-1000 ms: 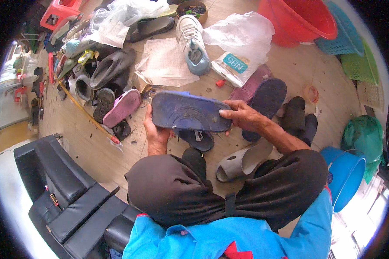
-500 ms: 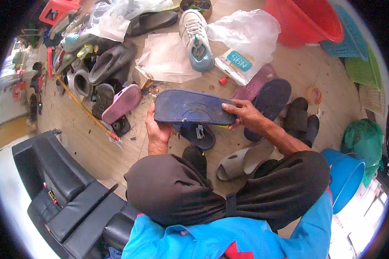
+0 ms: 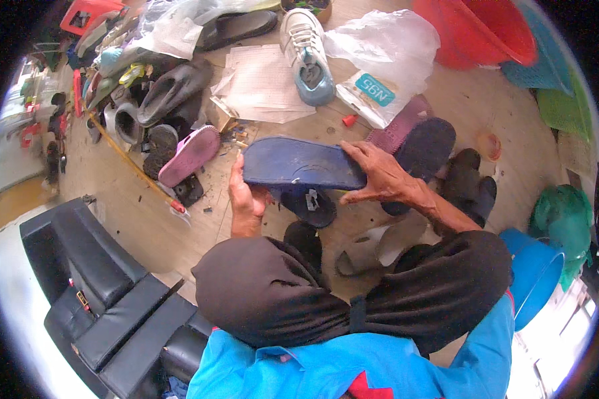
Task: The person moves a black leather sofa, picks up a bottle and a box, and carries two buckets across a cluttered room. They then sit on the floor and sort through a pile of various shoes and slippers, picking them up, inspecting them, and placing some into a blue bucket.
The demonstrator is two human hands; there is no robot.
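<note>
A dark blue slipper (image 3: 299,163), its wide flat face turned toward me, is held level above the floor between my two hands. My left hand (image 3: 247,206) closes on its left end, thumb up along the edge and fingers behind. At the right end, my right hand (image 3: 376,174) grips it with the fingers over the top edge and the thumb near the lower edge. Below it on the floor lies another dark slipper (image 3: 313,208) with a white mark. A grey slipper (image 3: 373,249) rests between my knees, partly hidden.
Beyond stand a white sneaker (image 3: 306,60), a paper sheet (image 3: 259,83) and a plastic bag (image 3: 393,46). Left are piled shoes, a pink slipper (image 3: 190,156) and a yellow stick (image 3: 130,161). Right are a navy slipper (image 3: 429,149), a red basin (image 3: 469,33) and a blue bucket (image 3: 536,279).
My right hand has shifted its grip, the fingers moving up to the slipper's top edge and the thumb down. The slipper has tilted slightly; my left hand stays at its left end.
</note>
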